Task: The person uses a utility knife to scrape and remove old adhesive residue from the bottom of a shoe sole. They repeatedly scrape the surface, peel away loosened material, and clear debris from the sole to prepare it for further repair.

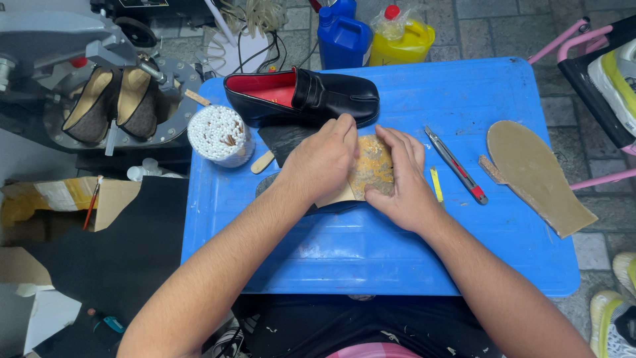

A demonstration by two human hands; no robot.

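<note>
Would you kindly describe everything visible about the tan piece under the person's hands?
The tan piece is a thin, flat, leather-like sheet with a mottled yellow-orange smear on top. It lies on the blue table, partly over a dark sheet, just in front of the black loafer. The left hand and right hand press on it, hiding most of its outline.

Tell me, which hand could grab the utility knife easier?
Probably the right hand: the utility knife lies just beside it on the blue table. The left hand would have to cross over.
</note>
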